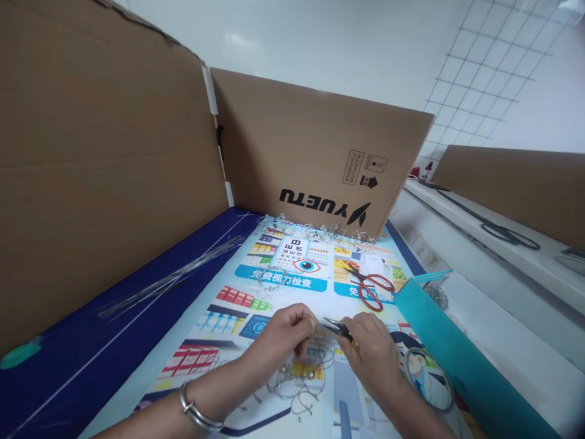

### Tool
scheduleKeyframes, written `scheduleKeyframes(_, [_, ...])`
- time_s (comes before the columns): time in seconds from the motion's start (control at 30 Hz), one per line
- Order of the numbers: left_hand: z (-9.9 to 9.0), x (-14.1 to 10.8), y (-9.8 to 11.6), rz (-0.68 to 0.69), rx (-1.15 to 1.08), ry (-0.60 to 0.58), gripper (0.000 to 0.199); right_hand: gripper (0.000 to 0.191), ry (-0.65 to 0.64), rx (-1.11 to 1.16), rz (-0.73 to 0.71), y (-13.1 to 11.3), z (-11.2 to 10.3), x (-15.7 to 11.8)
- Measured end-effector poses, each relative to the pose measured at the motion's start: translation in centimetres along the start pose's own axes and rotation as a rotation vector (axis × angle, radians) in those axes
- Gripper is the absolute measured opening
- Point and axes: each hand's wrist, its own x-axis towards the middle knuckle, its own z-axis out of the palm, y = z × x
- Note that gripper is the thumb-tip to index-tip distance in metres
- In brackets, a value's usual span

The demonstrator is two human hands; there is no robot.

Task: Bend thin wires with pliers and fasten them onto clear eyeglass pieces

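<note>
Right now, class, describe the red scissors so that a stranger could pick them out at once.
At the far end of the printed mat stands a cardboard panel marked YUETU. Below its right corner, on the mat, lie the scissors, just beyond the right hand and its pliers. They alone have red loop handles, and they lie untouched, just left of the teal roll.

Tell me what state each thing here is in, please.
Left hand: pinching a wire piece.
Right hand: gripping pliers.
Pliers: held, tips toward the left hand.
Scissors: lying on the poster.
Wire bundle: lying on the blue mat.
Cardboard panel: standing.
</note>
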Motion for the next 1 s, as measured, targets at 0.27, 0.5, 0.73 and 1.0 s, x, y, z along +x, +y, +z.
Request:
scheduleKeyframes(0.27, [-1.0, 0.7, 0.1, 0.051, 0.17, 0.002, 0.015, 0.023, -0.078, -0.182, -0.052, 0.2, 0.1, 0.3])
scheduleKeyframes(0.5, [-0.7, 1.0, -1.4, 0.003, 0.169, 0.039, 0.017, 0.026, -0.02, -0.349, -0.127, 0.3, 0.0, 0.2])
scheduleKeyframes(0.73, [-0.2, 0.9, -2.0, -0.043, 0.05, 0.072, 0.021, 0.025, 0.0, -0.402, -0.157, 0.2, -0.2, 0.3])
scheduleKeyframes(1.0, [0.5, 0.3, -1.7, -0.107, -0.15, 0.079, 0.024, 0.024, 0.009, -0.411, -0.157, 0.2, -0.2, 0.3])
